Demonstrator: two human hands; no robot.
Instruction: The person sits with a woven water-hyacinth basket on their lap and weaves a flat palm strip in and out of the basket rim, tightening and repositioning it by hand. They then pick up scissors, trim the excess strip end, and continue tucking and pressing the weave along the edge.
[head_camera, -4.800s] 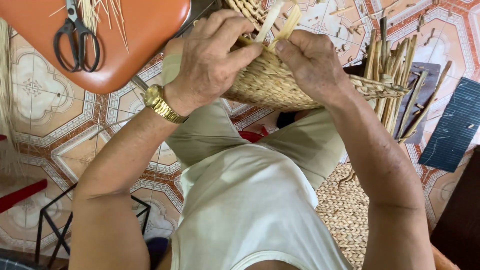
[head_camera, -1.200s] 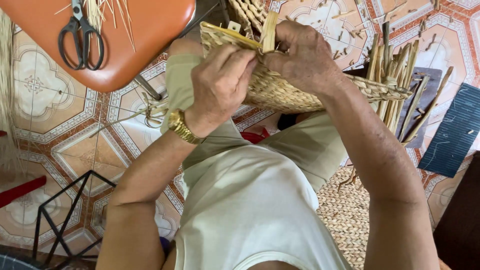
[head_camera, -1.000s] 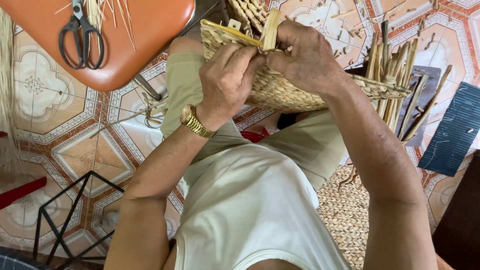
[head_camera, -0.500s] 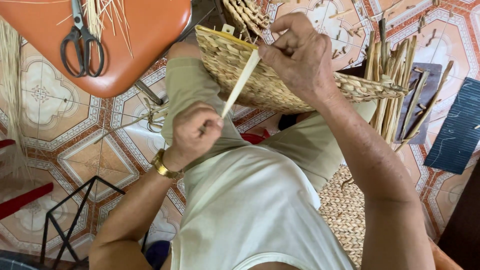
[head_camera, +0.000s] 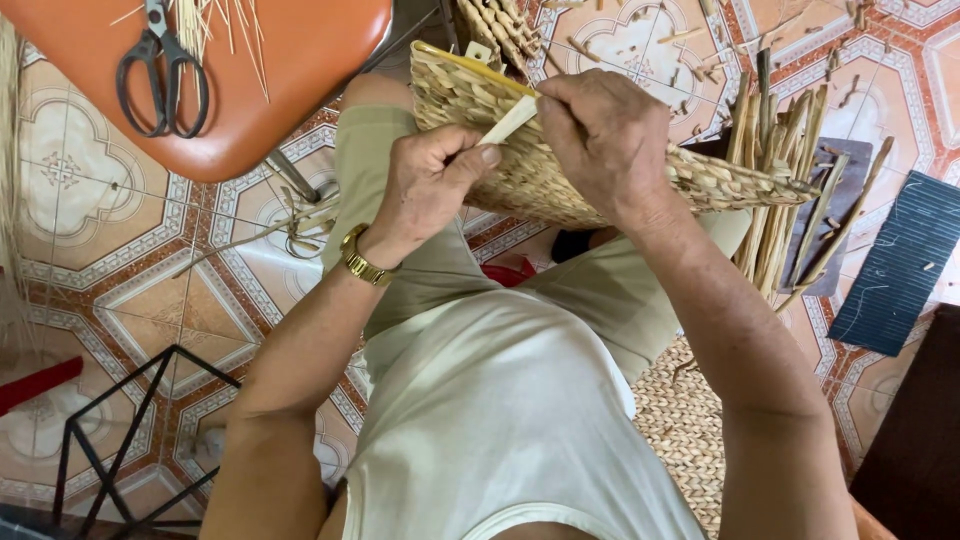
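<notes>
A half-woven basket (head_camera: 600, 170) of pale straw rests across the person's knees, and everything else is placed here by reference to it. The left hand (head_camera: 432, 178) lies on the basket's near face, fingers curled and thumb pressed down, pinching the lower end of a flat pale reed strip (head_camera: 508, 120). The strip slants up from that pinch to the basket's rim, where its upper end disappears under the right hand (head_camera: 603, 135). The right hand is clenched over the top of the rim, fingers folded down onto the weave and gripping the basket at the spot where the strip meets it. A gold wristwatch (head_camera: 361, 262) sits on the left wrist, just below the basket's lower edge. To the upper left of the basket is an orange stool seat (head_camera: 290, 80), with black-handled scissors (head_camera: 160, 70) and a few loose straws lying on it. Unwoven stalks (head_camera: 790, 170) stick out from the basket's right end, and beyond them, further right, a dark ribbed mat (head_camera: 900, 265) lies on the patterned tile floor (head_camera: 110, 250). Below the basket, beside the person's right thigh, a piece of flat woven matting (head_camera: 685, 420) lies on the floor.
</notes>
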